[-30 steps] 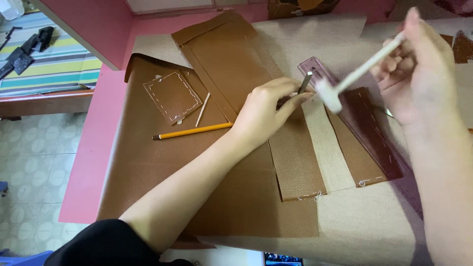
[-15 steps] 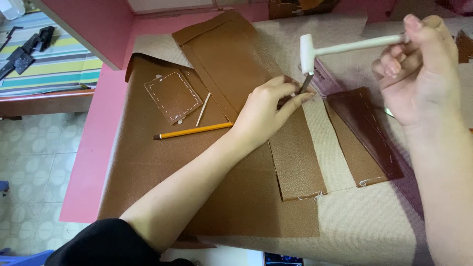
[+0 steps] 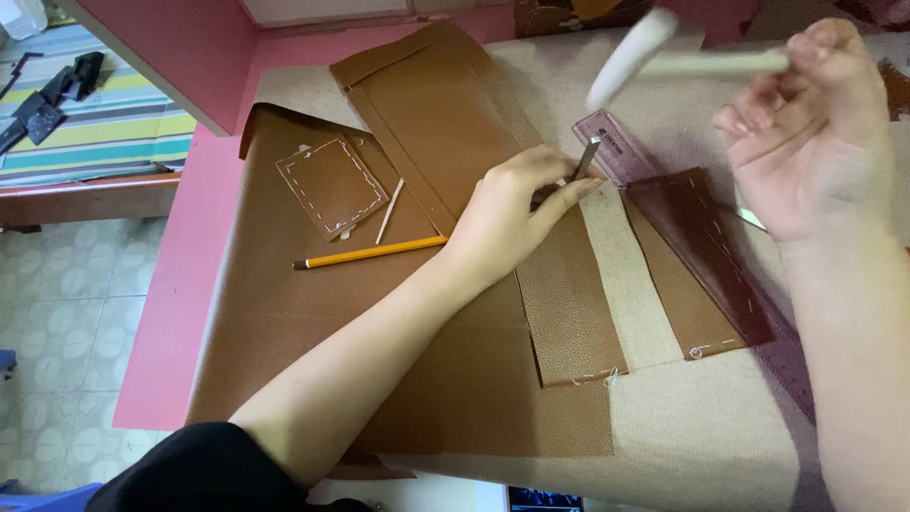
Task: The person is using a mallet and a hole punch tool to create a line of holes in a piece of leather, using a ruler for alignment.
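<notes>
- Your left hand (image 3: pixel 507 213) pinches a slim metal punch (image 3: pixel 586 157) between thumb and fingertips, holding it nearly upright with its tip down by the upper end of a long tan leather strip (image 3: pixel 567 303).
- That strip runs from under your left hand down toward you, ending in loose thread ends; it lies partly on a big brown leather sheet (image 3: pixel 313 313) and partly on the beige cloth (image 3: pixel 664 436) covering the work surface.
- Your right hand (image 3: pixel 806 142) is clenched round the pale handle of a white mallet (image 3: pixel 633 57), raised above and to the right of the punch; the head is blurred and well apart from the punch top.
- Just beyond the punch lies a clear pinkish ruler (image 3: pixel 616 144), and beside it a dark brown stitched leather piece (image 3: pixel 706 256) slants toward you, resting on a second tan strip (image 3: pixel 687 318).
- To the left of your left hand, a yellow pencil (image 3: pixel 370 252) lies on the big sheet, with a thin pale stick (image 3: pixel 390 210) near it.
- Farther left sits a small stitched leather panel (image 3: pixel 332 186) with white stitching along its edge.
- Beyond it, a folded brown leather piece (image 3: pixel 427 95) stretches toward the far edge of the pink table (image 3: pixel 180 284).
</notes>
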